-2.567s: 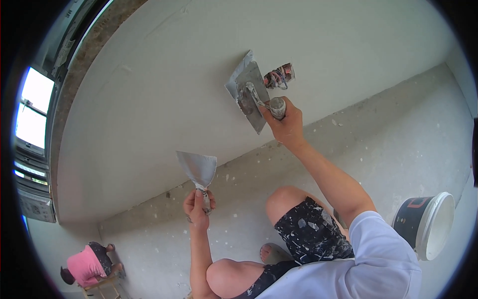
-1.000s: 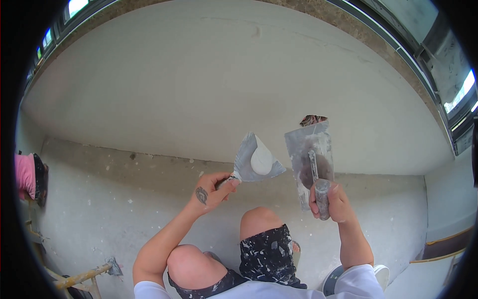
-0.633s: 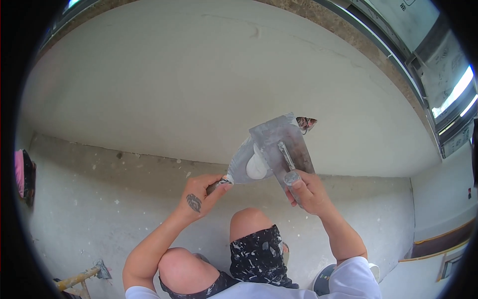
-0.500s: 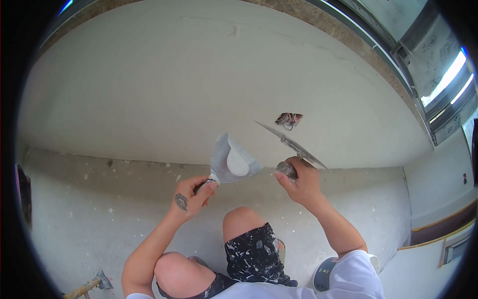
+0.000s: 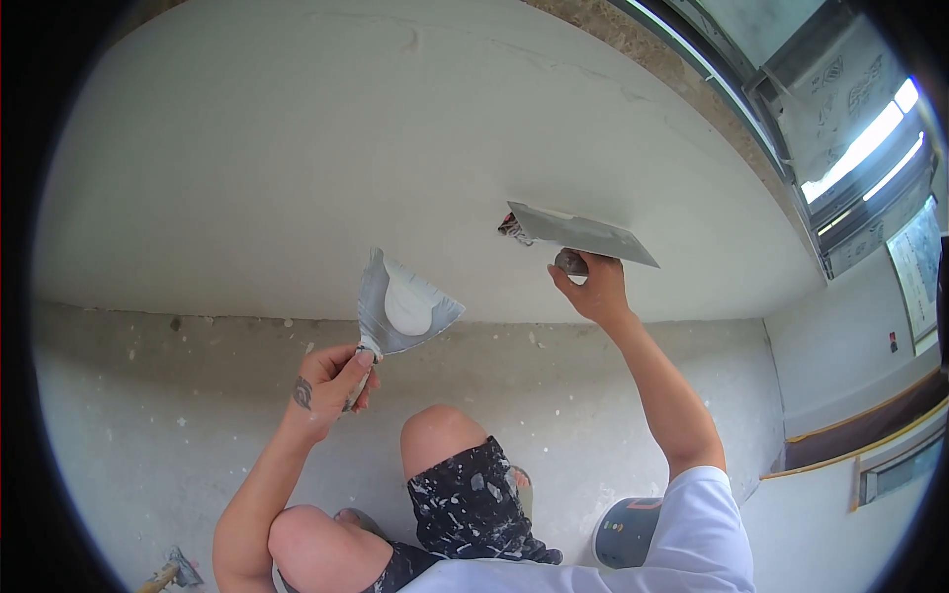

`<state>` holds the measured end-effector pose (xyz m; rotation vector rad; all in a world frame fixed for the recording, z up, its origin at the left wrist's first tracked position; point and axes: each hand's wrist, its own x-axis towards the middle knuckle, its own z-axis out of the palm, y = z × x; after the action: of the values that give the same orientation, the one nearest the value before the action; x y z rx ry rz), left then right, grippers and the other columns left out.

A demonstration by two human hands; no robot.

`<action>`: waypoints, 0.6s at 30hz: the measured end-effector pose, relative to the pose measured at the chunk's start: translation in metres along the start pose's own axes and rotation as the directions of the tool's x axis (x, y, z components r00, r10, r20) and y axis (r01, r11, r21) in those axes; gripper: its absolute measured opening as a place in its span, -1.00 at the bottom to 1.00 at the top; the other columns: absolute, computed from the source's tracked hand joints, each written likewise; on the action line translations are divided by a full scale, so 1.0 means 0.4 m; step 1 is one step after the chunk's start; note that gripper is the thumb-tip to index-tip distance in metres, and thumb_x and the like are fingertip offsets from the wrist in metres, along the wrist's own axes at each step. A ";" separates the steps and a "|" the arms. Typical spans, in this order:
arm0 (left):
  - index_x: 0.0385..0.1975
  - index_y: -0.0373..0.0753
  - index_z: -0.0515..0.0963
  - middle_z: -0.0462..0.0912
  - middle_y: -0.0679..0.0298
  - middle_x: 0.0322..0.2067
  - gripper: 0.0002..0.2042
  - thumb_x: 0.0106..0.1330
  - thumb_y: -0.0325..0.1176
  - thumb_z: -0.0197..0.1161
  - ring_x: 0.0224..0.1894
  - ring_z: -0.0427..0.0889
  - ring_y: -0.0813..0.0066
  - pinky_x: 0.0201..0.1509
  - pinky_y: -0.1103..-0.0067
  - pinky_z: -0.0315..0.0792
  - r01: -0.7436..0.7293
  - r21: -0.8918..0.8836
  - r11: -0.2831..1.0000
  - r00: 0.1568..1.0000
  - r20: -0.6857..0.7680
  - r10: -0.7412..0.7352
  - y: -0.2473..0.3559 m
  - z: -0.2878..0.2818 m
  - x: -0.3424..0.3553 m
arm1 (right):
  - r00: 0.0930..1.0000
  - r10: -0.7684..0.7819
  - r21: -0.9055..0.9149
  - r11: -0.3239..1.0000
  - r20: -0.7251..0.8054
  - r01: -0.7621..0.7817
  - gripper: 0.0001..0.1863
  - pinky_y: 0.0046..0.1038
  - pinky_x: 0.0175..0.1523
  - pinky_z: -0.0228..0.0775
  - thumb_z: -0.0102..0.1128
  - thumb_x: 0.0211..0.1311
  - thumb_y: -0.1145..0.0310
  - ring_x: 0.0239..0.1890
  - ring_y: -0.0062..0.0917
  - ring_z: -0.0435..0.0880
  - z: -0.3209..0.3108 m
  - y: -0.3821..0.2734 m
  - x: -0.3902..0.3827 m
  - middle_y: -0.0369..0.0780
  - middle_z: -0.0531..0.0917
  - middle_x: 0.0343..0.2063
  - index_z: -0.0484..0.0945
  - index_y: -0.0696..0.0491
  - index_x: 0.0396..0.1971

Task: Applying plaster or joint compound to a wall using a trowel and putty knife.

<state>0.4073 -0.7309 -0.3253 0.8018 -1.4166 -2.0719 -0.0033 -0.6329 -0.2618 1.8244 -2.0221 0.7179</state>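
Note:
In my left hand (image 5: 334,383) is a putty knife (image 5: 377,296) with a wide flared blade, held upright by its handle. A smooth mound of white putty (image 5: 408,304) lies on that blade. My right hand (image 5: 596,287) is wrapped round the handle of a flat steel trowel (image 5: 583,233). The trowel's long blade is against or very close to the pale plastered wall (image 5: 297,168). Its left end partly covers a socket hole (image 5: 511,228) with wires showing in the wall.
A grey bucket (image 5: 625,534) stands on the floor by my right side. The speckled concrete floor (image 5: 198,395) meets the wall below my hands. At the lower left lies a wooden-handled tool (image 5: 170,573). A window (image 5: 840,128) is at the upper right.
My right hand has raised the trowel and turned it flatter toward the wall, over part of the socket hole. My left hand has shifted left with the putty knife. The view has turned slightly.

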 end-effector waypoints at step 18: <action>-0.24 -0.31 0.61 0.61 0.33 -0.51 -0.73 0.44 -0.19 0.20 -0.61 0.48 0.66 -0.56 0.64 0.33 0.017 0.030 0.999 0.998 0.053 -0.019 -0.011 -0.008 0.010 | 0.867 0.186 0.065 0.968 0.462 -0.242 -0.43 -0.45 -0.07 0.47 0.42 0.09 0.04 -0.29 -0.51 0.62 -0.156 -0.066 0.122 -0.22 0.66 -0.29 0.59 0.04 0.06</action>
<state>0.4064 -0.7340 -0.3311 0.7791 -1.4765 -2.1051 0.0106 -0.6396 -0.1798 2.0012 -2.5636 0.5099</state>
